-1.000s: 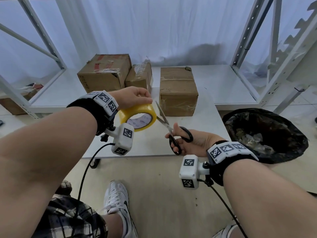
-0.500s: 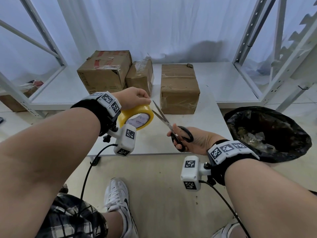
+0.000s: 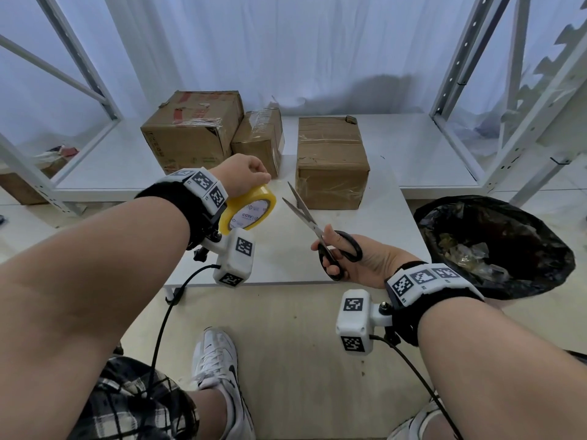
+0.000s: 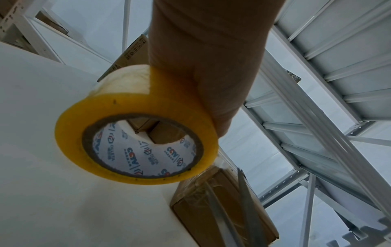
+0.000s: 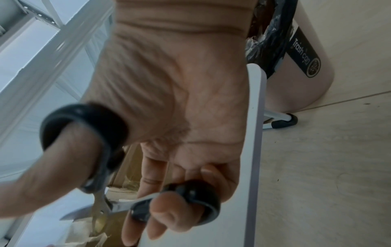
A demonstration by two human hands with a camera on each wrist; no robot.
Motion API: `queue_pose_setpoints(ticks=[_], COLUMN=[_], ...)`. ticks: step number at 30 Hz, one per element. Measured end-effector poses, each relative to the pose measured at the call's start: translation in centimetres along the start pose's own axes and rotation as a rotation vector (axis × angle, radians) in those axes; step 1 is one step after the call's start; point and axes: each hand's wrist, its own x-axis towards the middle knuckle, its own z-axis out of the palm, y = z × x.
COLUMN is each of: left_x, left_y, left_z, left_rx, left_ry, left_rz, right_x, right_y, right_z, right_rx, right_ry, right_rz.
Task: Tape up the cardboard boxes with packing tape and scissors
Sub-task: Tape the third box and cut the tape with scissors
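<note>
My left hand [image 3: 246,174] grips a yellow roll of packing tape [image 3: 251,211] from above, over the white table [image 3: 286,258]. The roll fills the left wrist view, tape roll [image 4: 135,133] held at its rim. My right hand [image 3: 349,258] holds black-handled scissors [image 3: 317,227], thumb and fingers through the loops, blades spread and pointing up-left toward the roll. In the right wrist view the scissors [image 5: 110,205] show with blades apart. Three cardboard boxes stand beyond: a large one [image 3: 193,131], a small one [image 3: 260,138] and a taped one [image 3: 330,163] nearest the blades.
A bin lined with a black bag [image 3: 495,246] stands right of the table. White metal shelf frames [image 3: 508,90] flank both sides, with a low white shelf [image 3: 413,147] behind. My legs and a white shoe [image 3: 219,366] are below the table's near edge.
The scissor blades have spread wider apart. Both hands have shifted slightly, with the scissors tips staying close to the right of the tape roll.
</note>
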Motion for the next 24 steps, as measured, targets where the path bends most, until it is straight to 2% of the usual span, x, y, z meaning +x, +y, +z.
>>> queue_pose_setpoints(ticks=[9, 24], left_x=[0.0, -0.2], left_y=[0.1, 1.0], left_z=[0.7, 1.5], left_rx=[-0.025, -0.133], left_ry=[-0.035, -0.063], left_rz=[0.021, 0.018], right_x=[0.6, 1.2], right_y=[-0.7, -1.4], right_z=[0.9, 1.1], right_rx=[-0.009, -0.064], right_ry=[0.014, 0.191], right_rz=[-0.036, -0.101])
